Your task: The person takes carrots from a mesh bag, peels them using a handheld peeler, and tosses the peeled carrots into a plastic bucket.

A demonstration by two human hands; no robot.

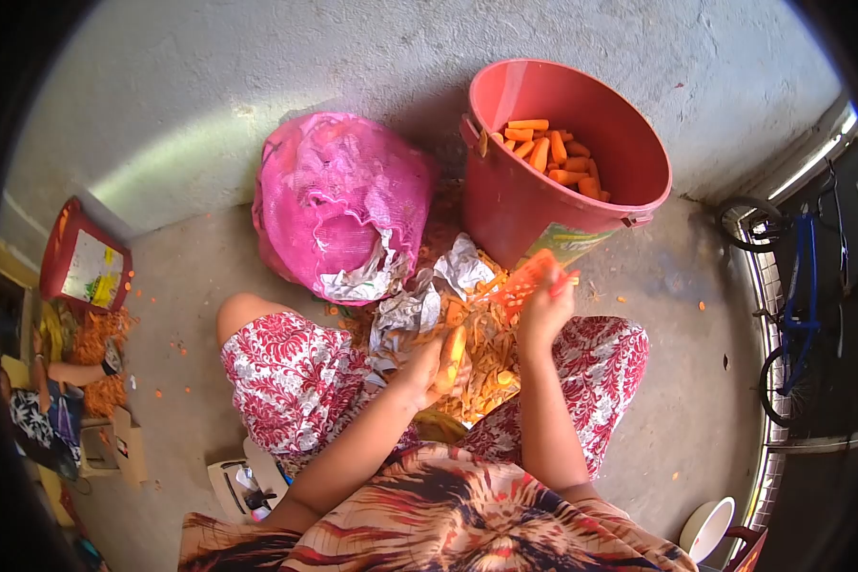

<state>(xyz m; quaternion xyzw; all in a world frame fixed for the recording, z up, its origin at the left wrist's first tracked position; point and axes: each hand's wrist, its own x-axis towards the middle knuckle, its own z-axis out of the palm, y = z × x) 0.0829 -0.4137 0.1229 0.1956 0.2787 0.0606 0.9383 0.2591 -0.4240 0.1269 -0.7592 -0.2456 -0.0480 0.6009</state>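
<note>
My left hand (423, 373) is closed around a carrot (454, 355), held tilted above the pile between my legs. To its right, my raised right hand (547, 310) is closed on an orange-red peeler (572, 278), which is partly hidden by the fingers. Beside that hand is a blurred orange, lattice-like shape (524, 283); I cannot tell whether it belongs to the peeler. Below both hands lie carrot peelings (494, 334) mixed with crumpled newspaper (408, 319). Orange carrots (541, 153) without tops fill part of a large red bucket (572, 95) ahead.
A pink mesh sack (338, 205) slumps by the wall, left of the bucket. Another person (43, 405) sits at far left near orange peelings (100, 353) and a tipped red container (76, 257). A blue bicycle (803, 305) stands right; a white bowl (706, 530) lies lower right.
</note>
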